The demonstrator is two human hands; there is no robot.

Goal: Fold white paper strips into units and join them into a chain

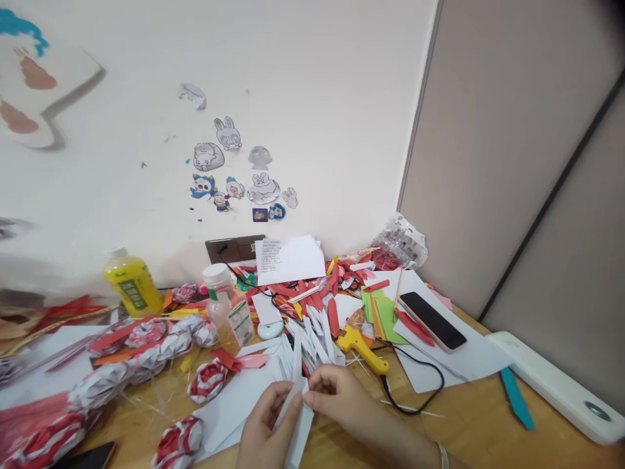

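Low in the middle of the view, my left hand (271, 420) pinches a folded white paper strip (297, 365) between thumb and fingers. The strip's upper end points away toward the wall. My right hand (336, 394) is closed on the strip's right edge, its thumb and fingertips close to my left thumb. Just beyond my hands lies a pile of folded white paper strips (312, 335). White sheets (224, 407) spread on the table to the left of my left hand. A yellow glue gun (361, 348) with a black cord rests beyond my right hand.
Red-and-white paper rosettes (208, 381) and a yellow-capped-looking drink bottle (131, 286) stand left, near a clear jar (227, 309). Red paper scraps (336, 277) heap by the wall. At right are a phone (432, 319), green paper (385, 319) and a long white device (556, 384).
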